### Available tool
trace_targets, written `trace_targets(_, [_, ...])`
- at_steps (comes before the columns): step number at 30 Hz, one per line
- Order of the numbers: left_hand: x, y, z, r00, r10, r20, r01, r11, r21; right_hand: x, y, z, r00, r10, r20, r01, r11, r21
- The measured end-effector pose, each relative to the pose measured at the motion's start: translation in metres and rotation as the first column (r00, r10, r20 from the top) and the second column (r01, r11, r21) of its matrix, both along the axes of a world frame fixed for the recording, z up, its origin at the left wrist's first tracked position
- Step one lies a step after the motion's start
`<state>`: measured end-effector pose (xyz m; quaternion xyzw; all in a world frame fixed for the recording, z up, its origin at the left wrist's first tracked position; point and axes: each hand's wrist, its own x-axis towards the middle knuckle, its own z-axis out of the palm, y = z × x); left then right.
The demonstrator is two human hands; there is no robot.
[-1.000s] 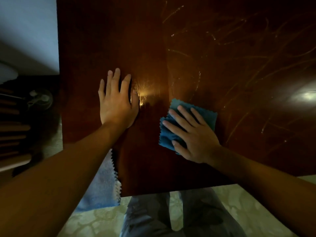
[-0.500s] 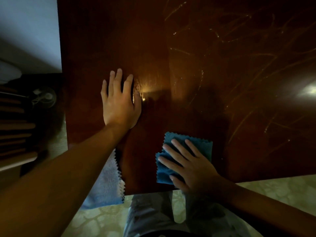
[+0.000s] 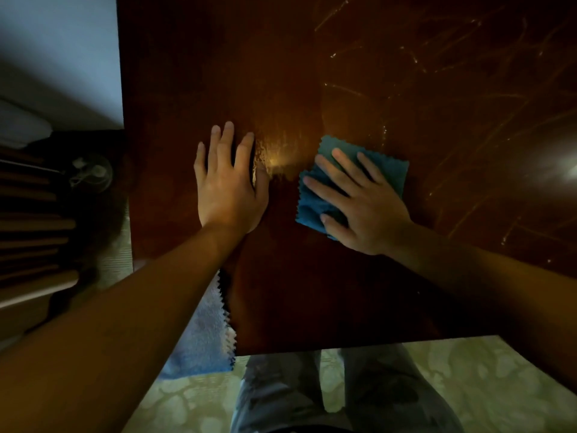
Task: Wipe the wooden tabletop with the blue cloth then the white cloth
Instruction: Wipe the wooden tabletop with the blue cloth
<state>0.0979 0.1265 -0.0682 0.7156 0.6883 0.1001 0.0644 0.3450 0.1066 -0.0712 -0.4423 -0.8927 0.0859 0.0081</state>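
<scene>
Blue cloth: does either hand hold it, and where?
Neither grips it; the right hand presses flat on the blue cloth, covering its near right part. The left hand rests on the tabletop.

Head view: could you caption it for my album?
Right hand presses blue cloth on wooden tabletop; left hand rests flat.

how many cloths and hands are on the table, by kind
blue cloth under the right hand: 1
pale cloth at the near edge, partly under the left forearm: 1
hands pressed flat, left hand on the wooden tabletop, right hand on the blue cloth: 2
total: 4
</scene>
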Motion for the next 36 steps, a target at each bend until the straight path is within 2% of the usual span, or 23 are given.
trace_targets(5, [0.0, -0.001, 0.0, 1.0, -0.003, 0.007, 0.003, 1.0, 0.022, -0.006, -0.02, 0.003, 1.0, -0.025, -0.018, 0.025, 1.0, 0.003])
trace_targets(10, [-0.002, 0.0, 0.0, 1.0, -0.001, 0.021, 0.0, 1.0, 0.016, -0.014, -0.081, 0.003, 0.997, 0.078, -0.015, -0.079, 0.995, -0.06])
trace_targets(13, [-0.001, 0.001, 0.0, 1.0, 0.002, 0.016, -0.002, 1.0, 0.006, -0.013, -0.088, 0.001, 0.994, 0.11, 0.015, -0.109, 0.991, -0.073])
trace_targets(19, [-0.001, 0.002, 0.002, 1.0, 0.0, 0.007, 0.0, 1.0, -0.02, -0.008, -0.053, 0.0, 0.977, 0.21, -0.03, -0.211, 0.974, -0.084])
trace_targets(27, [0.0, 0.001, -0.001, 1.0, 0.0, -0.008, 0.0, 1.0, -0.004, -0.011, 0.076, 0.01, 0.995, 0.098, 0.032, -0.098, 0.995, -0.024])
trace_targets(33, [0.001, 0.002, -0.002, 1.0, 0.0, -0.019, 0.0, 1.0, -0.013, -0.012, 0.076, 0.009, 0.995, 0.081, 0.051, -0.082, 0.996, 0.022])
trace_targets(36, [0.0, 0.002, -0.002, 1.0, -0.002, -0.02, 0.001, 1.0, -0.027, -0.015, 0.051, 0.009, 0.997, 0.073, 0.032, -0.073, 0.997, 0.006])
